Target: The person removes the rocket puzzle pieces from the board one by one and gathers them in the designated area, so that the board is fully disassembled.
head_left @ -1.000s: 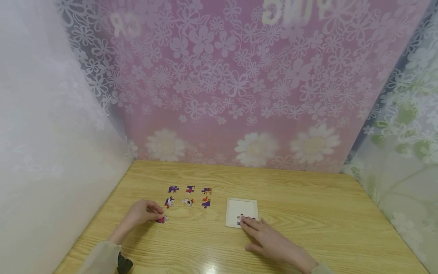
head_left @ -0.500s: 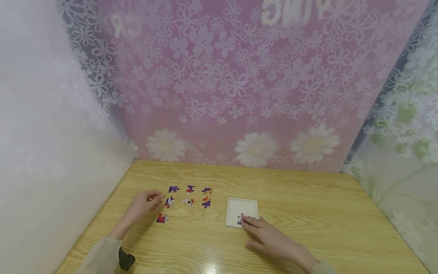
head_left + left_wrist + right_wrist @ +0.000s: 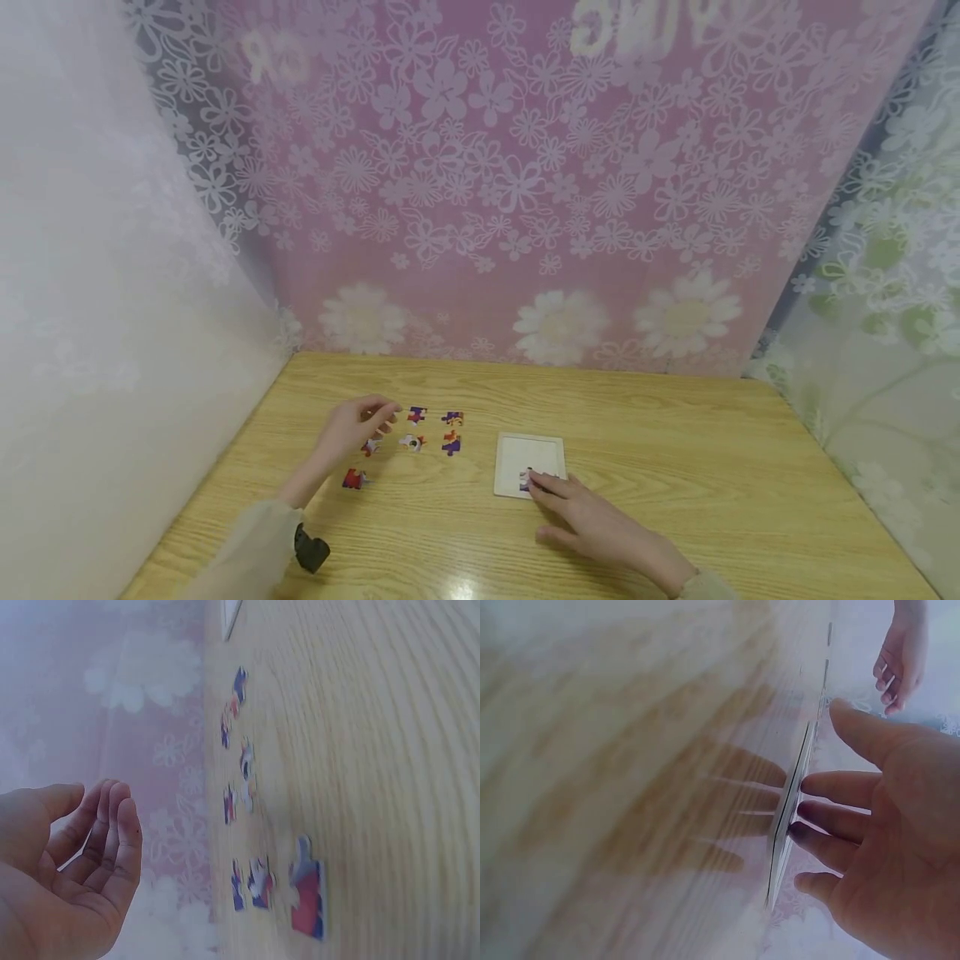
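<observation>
My left hand [image 3: 351,432] hovers over the left end of the loose jigsaw pieces, fingers loosely bent and holding nothing. The left wrist view shows this hand [image 3: 86,874] raised off the table, its thumb apart from the fingertips. Beneath it lies a purple, red and white piece [image 3: 371,447], partly covered. A red piece [image 3: 354,478] lies nearer the person. With nearly straight fingers my right hand [image 3: 592,521] rests on the lower part of the square puzzle tray [image 3: 501,454]. A jigsaw piece [image 3: 524,480] shows beside its fingertips; those fingers hide the rest of that area.
To the right of my left hand lie a red-purple piece [image 3: 417,415], an orange-purple piece [image 3: 453,418], a white piece [image 3: 412,442] and another orange-purple piece [image 3: 452,443]. A floral curtain [image 3: 480,250] stands behind the wooden table [image 3: 675,467].
My left hand let go of the red piece, then moved away from the person and rightward over the upper-left pieces. The right hand has stayed on the tray.
</observation>
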`<state>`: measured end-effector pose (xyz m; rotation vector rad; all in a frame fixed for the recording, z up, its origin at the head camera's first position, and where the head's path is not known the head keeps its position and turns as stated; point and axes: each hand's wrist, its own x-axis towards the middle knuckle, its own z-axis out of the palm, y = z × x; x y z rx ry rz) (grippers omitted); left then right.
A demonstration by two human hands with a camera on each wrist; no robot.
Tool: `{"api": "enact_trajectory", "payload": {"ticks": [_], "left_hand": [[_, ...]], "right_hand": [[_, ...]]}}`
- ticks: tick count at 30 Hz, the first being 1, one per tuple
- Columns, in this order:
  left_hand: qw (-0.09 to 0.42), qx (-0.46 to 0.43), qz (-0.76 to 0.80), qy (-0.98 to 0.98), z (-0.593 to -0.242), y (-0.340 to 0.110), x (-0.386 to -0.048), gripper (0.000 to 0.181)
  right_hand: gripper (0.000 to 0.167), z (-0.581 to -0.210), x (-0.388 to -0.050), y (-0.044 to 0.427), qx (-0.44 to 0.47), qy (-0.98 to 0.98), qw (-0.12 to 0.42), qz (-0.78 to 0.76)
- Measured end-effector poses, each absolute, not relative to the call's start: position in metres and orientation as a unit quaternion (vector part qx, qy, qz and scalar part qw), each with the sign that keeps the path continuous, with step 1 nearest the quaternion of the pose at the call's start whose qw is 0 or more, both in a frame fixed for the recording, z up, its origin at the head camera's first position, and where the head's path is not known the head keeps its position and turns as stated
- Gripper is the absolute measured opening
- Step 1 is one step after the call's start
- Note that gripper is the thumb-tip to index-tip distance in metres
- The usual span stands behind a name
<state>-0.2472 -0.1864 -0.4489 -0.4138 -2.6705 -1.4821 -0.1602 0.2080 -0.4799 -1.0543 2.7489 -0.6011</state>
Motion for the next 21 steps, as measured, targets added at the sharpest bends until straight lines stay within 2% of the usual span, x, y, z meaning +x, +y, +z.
{"api": "enact_trajectory", "payload": {"ticks": [11, 21], "left_hand": [[0.003, -0.175, -0.49, -0.854, -0.441, -0.154, -0.255, 0.026], [-0.035, -0.221, -0.508, -0.832, -0.45, -0.108, -0.263, 0.026]], "right_hand": [[0.065, -0.479, -0.156, 0.213, -0.346, 0.918, 0.046, -0.189], [0.066, -0.482, -0.155, 0.226, -0.341, 0.923, 0.025, -0.175]]}}
